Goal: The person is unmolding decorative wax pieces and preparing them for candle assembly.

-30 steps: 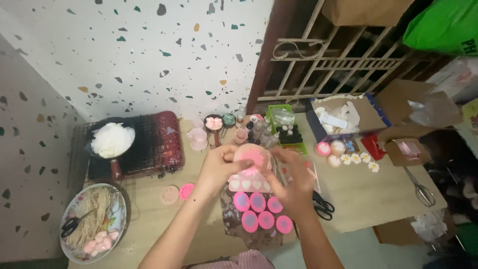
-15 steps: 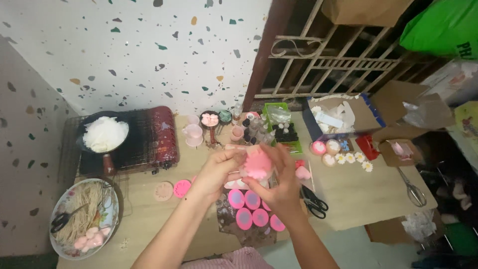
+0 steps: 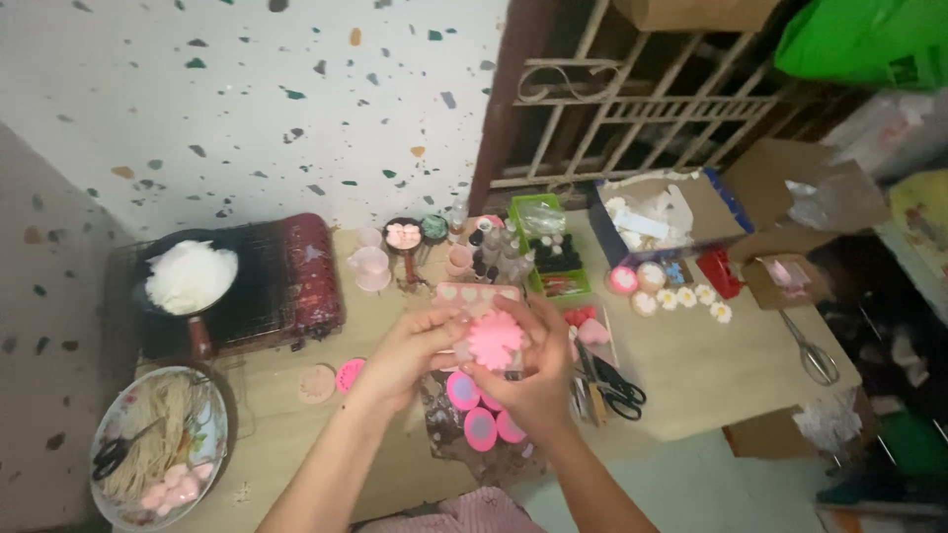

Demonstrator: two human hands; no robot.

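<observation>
Seen from above, over a wooden table (image 3: 711, 370) against a speckled wall. Both hands raised mid-frame, closed together around a pink flower mould (image 3: 494, 341). Left hand (image 3: 410, 350) gripping its left edge, thumb on top. Right hand (image 3: 538, 370) cupping it from below and the right, fingers curled against it. Mould held above the table, just over a cluster of round pink moulds (image 3: 479, 415) lying on a dark mat. Directly behind the hands, a pale pink heart tray (image 3: 474, 294). Black scissors (image 3: 617, 390) just right of the right hand. Further right, small white daisies (image 3: 691, 296) and metal tongs (image 3: 810, 355). At the back, a green basket (image 3: 548, 252) of small bottles and an open cardboard box (image 3: 662, 212). To the left, a pan of white wax flakes (image 3: 191, 276) on a wire rack, two pink discs (image 3: 331, 380) on the table, and a plate (image 3: 153, 454) of straw with scissors at the near left corner.
</observation>
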